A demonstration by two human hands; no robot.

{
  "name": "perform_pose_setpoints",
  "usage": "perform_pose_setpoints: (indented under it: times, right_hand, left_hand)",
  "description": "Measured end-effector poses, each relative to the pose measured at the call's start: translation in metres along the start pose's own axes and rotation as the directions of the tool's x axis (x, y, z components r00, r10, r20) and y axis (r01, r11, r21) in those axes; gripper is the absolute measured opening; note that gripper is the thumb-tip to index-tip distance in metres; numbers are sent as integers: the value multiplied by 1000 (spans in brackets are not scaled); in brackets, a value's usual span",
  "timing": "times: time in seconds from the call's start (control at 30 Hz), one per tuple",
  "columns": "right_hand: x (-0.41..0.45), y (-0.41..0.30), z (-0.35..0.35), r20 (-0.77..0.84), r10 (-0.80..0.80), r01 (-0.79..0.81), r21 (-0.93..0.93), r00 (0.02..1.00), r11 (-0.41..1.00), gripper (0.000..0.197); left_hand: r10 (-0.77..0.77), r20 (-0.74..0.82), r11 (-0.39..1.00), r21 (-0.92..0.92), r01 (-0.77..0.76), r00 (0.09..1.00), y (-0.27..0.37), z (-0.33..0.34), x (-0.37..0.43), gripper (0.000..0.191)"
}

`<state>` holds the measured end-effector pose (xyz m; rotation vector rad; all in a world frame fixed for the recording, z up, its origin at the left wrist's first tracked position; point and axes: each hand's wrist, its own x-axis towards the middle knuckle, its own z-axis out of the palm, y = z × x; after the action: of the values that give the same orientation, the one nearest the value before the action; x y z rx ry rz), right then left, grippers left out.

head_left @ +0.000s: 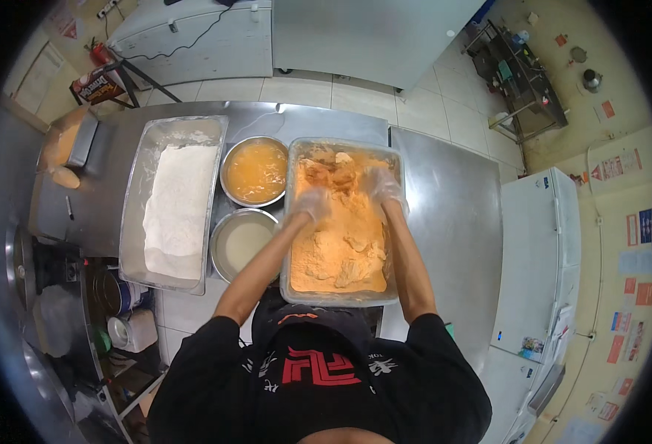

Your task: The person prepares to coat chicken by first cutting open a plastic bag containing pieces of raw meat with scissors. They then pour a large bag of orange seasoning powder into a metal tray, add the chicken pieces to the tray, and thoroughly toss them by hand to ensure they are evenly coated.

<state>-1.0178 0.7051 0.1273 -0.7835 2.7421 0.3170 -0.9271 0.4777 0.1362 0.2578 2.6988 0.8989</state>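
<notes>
Before me stands a plastic tub (341, 299) filled with orange powder (348, 227), like seasoned flour, with pale lumps on its surface. My left hand (313, 203), in a clear disposable glove, is over the left side of the powder. Toward the back right of the tub is my right hand (386, 186), gloved the same way. Between and beyond them lies a darker reddish-orange patch of powder (326, 173), with pale coated pieces (344, 159) by the back wall. Both hands are blurred, and their fingers are not clear enough to show a grip.
Left of the tub sit a steel bowl of orange liquid (258, 171) and a steel bowl of pale liquid (243, 241). A metal tray (132, 233) holds white flour (179, 211). A steel container (82, 144), a scoop (65, 177) and a marker (69, 207) lie farther left. A refrigerator (528, 255) stands right.
</notes>
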Motion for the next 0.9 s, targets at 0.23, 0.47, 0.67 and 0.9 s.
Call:
perform_pose_setpoints:
  times: [0.23,0.47,0.67,0.9]
  right_hand:
    - [-117,-85,-31,183,116,-176,358,976,917,44]
    - [-115,-67,9,314,267,-410,621,911,668,61]
    - [-94,-87,9,222,488,-498,659,844,563,47]
    - [-139,-79,-31,404,105,-394,746,909,537,42]
  left_hand:
    - [-126,169,980,174,96,978,-29,94,-48,32]
    - [-69,-127,995,57,77,989,-3,40,-73,28]
    - [3,178,974,224,-43,984,-10,53,-73,38]
    - [-34,65,986,163,23,997,14,6,-92,37]
